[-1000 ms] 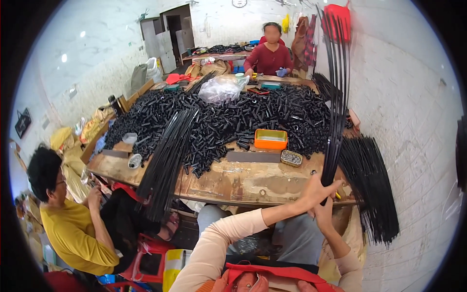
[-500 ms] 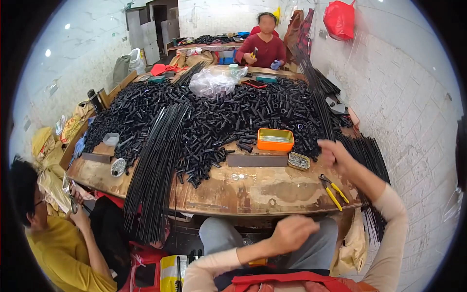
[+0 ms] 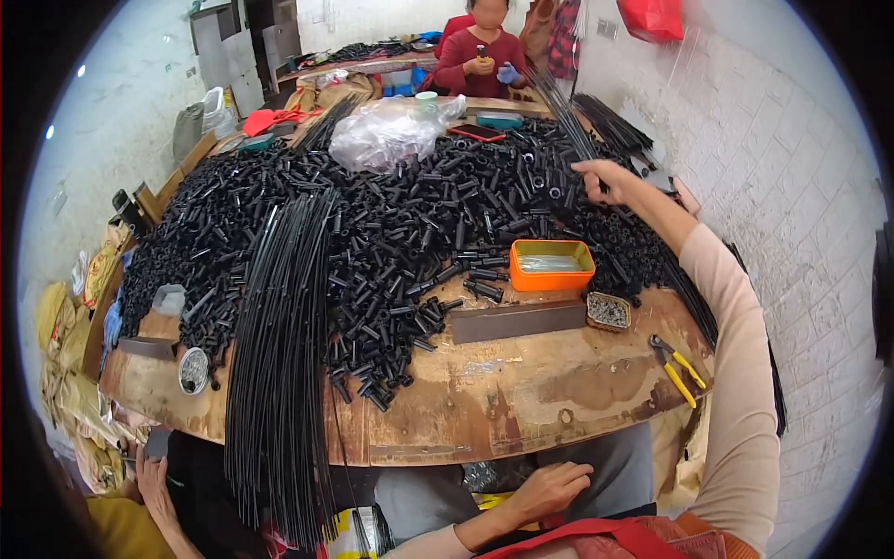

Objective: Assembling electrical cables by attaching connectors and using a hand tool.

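My right hand reaches far over the table to a long bundle of thin black rods. Its fingers are curled closed at the rods, and the hand hides whatever is in them. Low over my lap, in front of the table edge, is my left hand, fingers bent and pressed together; anything between them is too small to make out. Yellow-handled pincers lie on the table's right side. Close to them stand a small tray of small metal pieces and an orange tin with thin pale strips inside.
Black tubular parts are heaped across the wooden table. Another rod bundle overhangs the front edge. A dark bar lies before the tin. Beyond the plastic bag, a person works; a co-worker's hand is at lower left.
My right hand has moved farther out along the rod bundle, away from me. My left hand has dropped slightly lower over my lap. The view has shifted, and the left co-worker is mostly out of it.
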Demonstrator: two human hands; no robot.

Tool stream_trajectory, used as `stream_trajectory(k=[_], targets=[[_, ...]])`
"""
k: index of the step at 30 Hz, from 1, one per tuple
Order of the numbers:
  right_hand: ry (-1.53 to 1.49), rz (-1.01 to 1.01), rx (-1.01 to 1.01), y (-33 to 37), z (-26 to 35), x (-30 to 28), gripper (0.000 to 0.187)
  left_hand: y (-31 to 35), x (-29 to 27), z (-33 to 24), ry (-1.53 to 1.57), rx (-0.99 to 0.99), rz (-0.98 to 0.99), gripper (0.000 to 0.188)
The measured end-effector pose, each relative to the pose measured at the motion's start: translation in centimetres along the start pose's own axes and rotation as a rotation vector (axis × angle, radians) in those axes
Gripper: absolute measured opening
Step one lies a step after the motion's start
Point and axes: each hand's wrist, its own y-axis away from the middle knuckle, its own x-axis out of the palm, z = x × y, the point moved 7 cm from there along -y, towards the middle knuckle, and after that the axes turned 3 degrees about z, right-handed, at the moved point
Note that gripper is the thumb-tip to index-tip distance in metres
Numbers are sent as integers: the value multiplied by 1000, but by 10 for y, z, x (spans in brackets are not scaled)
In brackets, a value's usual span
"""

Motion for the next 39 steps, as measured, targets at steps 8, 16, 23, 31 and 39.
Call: stream_trajectory(k=[8,16,23,31,39], targets=[[457,-190,-35,-58,46,-58,45,26,41,22,59,-90,296,25],[984,-673,-221,-125,66,-126,47,95,138,69,-209,-93,810,36],[979,-694,-181,-168,65,-147,49,126,226,118,-190,-201,707,39],[871,-572,-182,-197,72,-121,47,92,231,150,-238,-335,563,43],[1399,-736,-341,-216,80,-123,52,56,217,197,-306,-426,425,48]])
